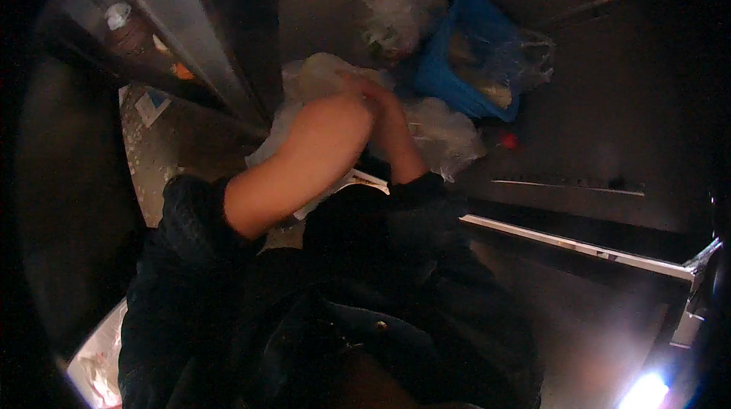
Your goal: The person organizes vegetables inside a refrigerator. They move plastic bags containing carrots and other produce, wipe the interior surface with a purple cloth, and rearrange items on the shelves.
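1. Working in dim light, both hands meet on a pale, crinkled clear plastic bag (pixel 324 78) that lies on a steel counter (pixel 609 142), just in front of the person's chest and beside a steel upright (pixel 175 20).
2. Left hand (pixel 364 108) sits behind its own raised forearm; I cannot tell whether its fingers are curled or spread.
3. Right hand (pixel 373 89) presses against the bag's top, fingers bent inward as if pinching the film, though the exact grip is too dark to confirm.
4. Risk, as I judge it: thin film could tear or slip if tugged hard, because the grip looks bunched at one spot.
5. Second risk: the forearms crowd a blue basket (pixel 468 59) just to the right, so a wide elbow swing could nudge it.
6. Count: two hands, one blue basket lined with plastic, one knotted white bag (pixel 403 5) behind it, one more crumpled clear bag (pixel 445 131) touching the basket's near side, one small red object (pixel 508 140) on the counter.
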Demonstrator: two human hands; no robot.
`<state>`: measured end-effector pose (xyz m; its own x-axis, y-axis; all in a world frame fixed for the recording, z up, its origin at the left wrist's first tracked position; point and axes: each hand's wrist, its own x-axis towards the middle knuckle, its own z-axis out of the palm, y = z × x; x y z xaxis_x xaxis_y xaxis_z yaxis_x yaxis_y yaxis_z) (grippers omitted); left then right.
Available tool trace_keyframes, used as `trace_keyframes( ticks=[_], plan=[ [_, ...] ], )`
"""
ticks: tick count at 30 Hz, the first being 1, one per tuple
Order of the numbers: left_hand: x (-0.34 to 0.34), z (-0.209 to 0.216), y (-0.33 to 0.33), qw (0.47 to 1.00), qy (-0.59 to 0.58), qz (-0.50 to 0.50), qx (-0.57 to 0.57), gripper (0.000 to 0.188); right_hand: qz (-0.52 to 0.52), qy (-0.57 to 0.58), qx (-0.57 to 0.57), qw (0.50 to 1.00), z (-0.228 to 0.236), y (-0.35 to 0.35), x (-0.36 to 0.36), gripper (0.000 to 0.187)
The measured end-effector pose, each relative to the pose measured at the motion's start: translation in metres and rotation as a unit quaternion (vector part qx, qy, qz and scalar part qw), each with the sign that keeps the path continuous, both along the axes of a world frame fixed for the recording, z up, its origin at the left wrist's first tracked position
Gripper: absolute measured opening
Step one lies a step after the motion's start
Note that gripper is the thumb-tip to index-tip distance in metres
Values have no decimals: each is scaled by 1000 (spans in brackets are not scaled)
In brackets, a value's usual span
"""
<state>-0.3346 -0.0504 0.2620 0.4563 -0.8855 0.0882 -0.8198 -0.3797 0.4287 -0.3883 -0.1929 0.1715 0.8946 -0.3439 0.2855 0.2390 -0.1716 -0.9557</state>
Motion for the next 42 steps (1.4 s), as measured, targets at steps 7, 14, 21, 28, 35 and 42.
trace_keyframes(
  ticks=[7, 14, 21, 28, 35, 42],
  plan=[
    [34, -1, -19, 996, 26, -45, -75, 28, -42, 215, -81, 972, 29, -2, -13, 24],
    [37, -38, -17, 982, 1, 34, -185, 39, -81, 128, 125, 981, 20, -38, -13, 13],
    [51, -82, -61, 967, 238, -42, -76, 33, -32, -16, -251, 967, 14, -47, -19, 20],
    [46, -88, -59, 941, 202, 85, -258, 25, -244, 201, -348, 883, 11, -34, 10, 31],
    [49, -46, -60, 825, 522, 164, -138, 30, -271, -11, -456, 847, 6, -22, 0, 20],
    [56, -108, -68, 731, 526, 277, -337, 23, -212, 66, -548, 806, 6, -42, -21, 7]
  ],
)
